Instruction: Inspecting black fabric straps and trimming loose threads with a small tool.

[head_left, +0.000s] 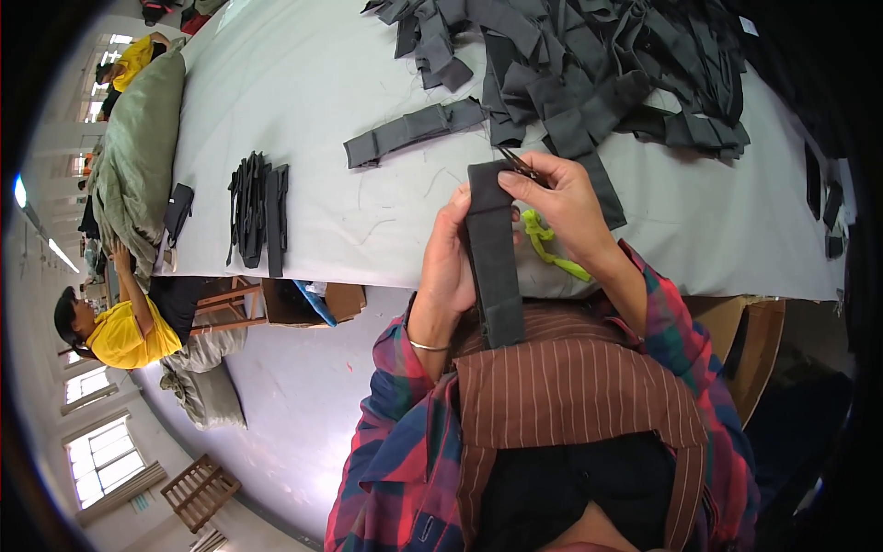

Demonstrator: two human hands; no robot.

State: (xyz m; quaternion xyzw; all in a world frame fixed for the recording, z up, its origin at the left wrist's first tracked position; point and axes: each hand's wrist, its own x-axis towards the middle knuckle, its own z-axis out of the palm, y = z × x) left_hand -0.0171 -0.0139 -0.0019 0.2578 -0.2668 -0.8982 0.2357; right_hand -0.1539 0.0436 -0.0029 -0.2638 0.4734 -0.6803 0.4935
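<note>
A folded dark grey fabric strip (495, 258) hangs upright in front of my chest. My left hand (448, 253) is closed round its left edge, with the thumb near the top. My right hand (568, 201) grips a pair of small dark thread snips (522, 167), their tips pointing up and left over the strip's top corner. Its thumb also rests on that corner. A bright yellow-green ribbon (543, 241) dangles below my right palm; where it is tied is hidden. Just beyond my hands lies another grey strip (414, 132).
Across the white-covered table (313, 101), a heap of grey strips (589, 64) fills the far right. A neat row of strips (253, 212) lies at left, near a large green sack (143, 147). A person in yellow (138, 336) works at the table's left end. Loose threads dot the cover.
</note>
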